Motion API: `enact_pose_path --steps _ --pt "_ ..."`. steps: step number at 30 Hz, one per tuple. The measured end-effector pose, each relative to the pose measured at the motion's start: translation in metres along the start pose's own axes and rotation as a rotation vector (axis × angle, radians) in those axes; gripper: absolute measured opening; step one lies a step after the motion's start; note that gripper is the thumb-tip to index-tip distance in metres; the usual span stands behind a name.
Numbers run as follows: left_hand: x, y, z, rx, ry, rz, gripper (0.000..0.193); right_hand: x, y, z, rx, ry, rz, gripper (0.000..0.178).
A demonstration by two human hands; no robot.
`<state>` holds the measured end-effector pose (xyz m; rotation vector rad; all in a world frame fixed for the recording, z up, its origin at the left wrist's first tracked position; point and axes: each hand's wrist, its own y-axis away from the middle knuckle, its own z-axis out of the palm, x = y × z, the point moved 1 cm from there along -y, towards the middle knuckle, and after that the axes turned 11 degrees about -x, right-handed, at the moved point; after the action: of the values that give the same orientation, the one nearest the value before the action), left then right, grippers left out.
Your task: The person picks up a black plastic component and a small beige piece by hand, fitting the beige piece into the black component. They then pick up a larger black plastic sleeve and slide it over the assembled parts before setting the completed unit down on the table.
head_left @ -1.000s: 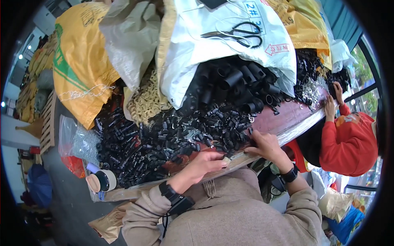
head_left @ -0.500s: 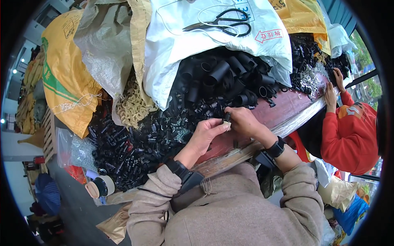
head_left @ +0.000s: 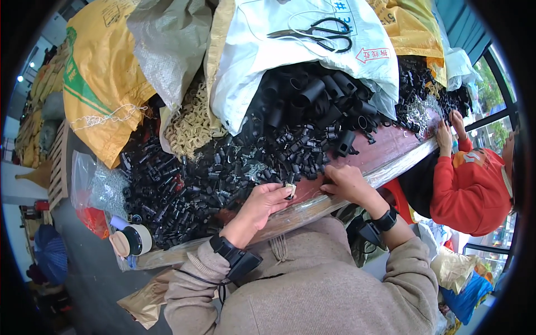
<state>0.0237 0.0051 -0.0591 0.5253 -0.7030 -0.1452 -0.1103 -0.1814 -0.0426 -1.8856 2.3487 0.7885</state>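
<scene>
Piece (head_left: 291, 190), small and pale, is pinched in left hand (head_left: 260, 205), left of right hand (head_left: 352, 183), whose grip I cannot tell.

anything in the right hand (head_left: 348, 184) is hidden; the top edge cuts off the white sack (head_left: 265, 54).

The site was a small-parts workshop, as indicated by a desk (head_left: 388, 146) heaped with black parts (head_left: 167, 192), woven sacks (head_left: 248, 78) lying across it, a co-worker (head_left: 469, 192) alongside, and stacked sacks (head_left: 42, 92) near a slatted pallet (head_left: 58, 162).
</scene>
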Motion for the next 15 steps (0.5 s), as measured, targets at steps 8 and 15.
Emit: enact_pose_path --steps 8,15 --pt "-0.001 -0.041 0.018 -0.061 0.011 0.212 0.017 0.0 -0.005 0.014 0.223 -0.233 -0.168 0.019" --pt "0.008 -0.038 0.017 0.003 0.112 0.134 0.018 0.006 -0.01 0.001 0.026 -1.188 -0.053 0.013"
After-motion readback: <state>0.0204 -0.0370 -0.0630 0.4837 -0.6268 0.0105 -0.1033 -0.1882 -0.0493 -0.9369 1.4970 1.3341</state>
